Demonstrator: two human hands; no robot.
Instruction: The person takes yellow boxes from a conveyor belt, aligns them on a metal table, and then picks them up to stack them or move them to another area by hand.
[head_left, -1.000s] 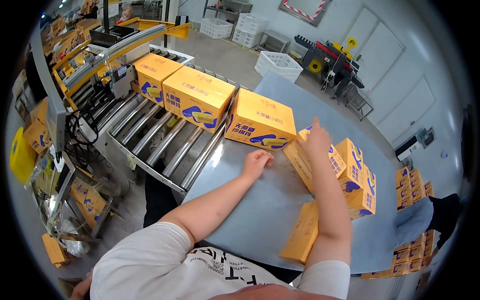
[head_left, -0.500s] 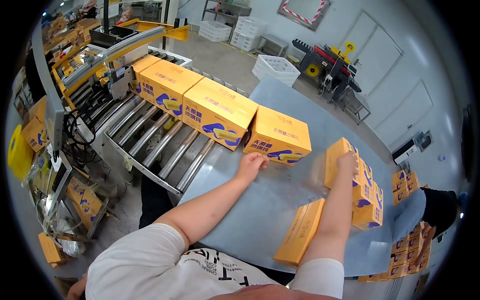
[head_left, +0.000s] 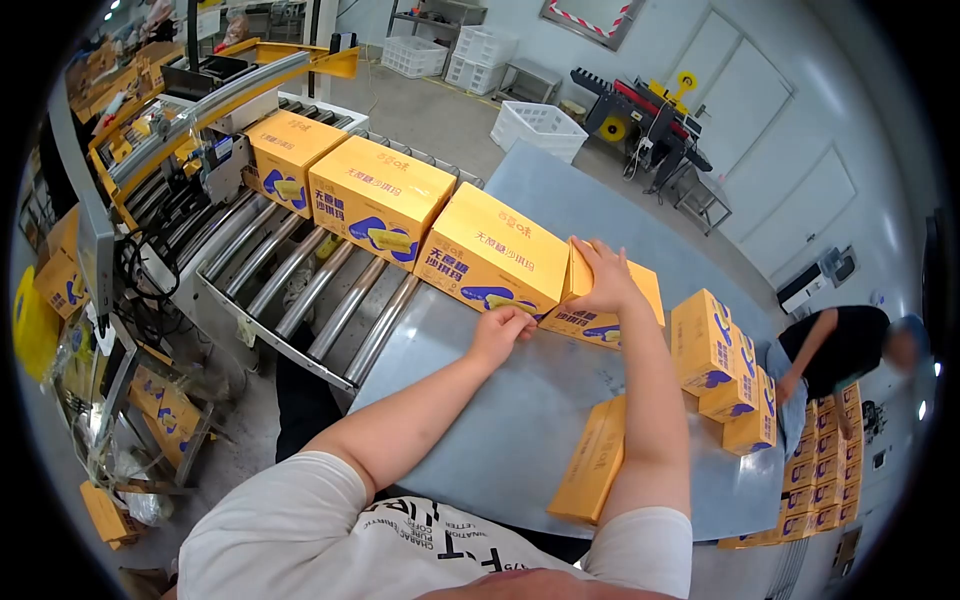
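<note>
Roller conveyor: at left, bearing 2 orange printed boxes, the first box and the second box, set end to end.
Third box: upright at the conveyor's end, in line with the second.
Left hand: at the third box's lower front edge, fingers curled in a loose fist, nothing seen in its grasp; contact with the box cannot be told.
Narrow box: lying on the metal table, beside the right forearm.
Right hand: fingers spread wide over the fourth box, which stands on the table against the third.
Row of 3 boxes: near the table's right edge.
Co-worker: beyond that edge, before stacked boxes.
</note>
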